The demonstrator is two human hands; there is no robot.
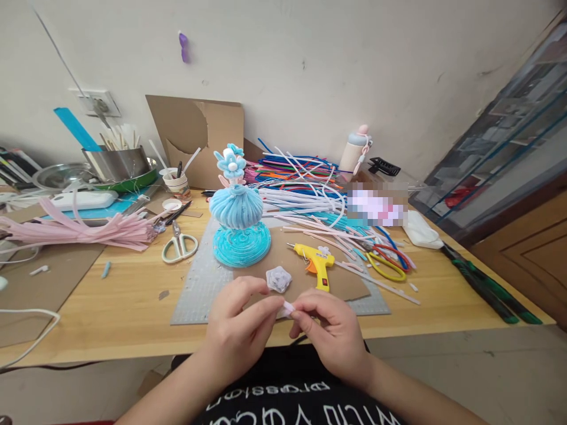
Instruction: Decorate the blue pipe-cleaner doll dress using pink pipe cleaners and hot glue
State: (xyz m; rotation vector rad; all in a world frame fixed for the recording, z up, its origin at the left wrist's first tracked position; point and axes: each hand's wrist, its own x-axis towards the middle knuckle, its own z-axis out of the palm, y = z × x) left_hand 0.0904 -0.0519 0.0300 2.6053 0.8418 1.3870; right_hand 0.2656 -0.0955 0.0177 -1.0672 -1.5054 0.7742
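Pinching a pale scrap (288,307), left hand (241,321) and right hand (331,328) hide its ends, each grip closed.

Pinkish-white strip (288,307), yellow glue gun (321,261)

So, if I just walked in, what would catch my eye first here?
Probably the bright blue fuzzy figure, with its flowery top and round swirled base, standing near the middle of the table. Next, the yellow glue gun lying to its right on cardboard. Then, at the near edge, the left hand and right hand, with a small pale piece between their fingertips.
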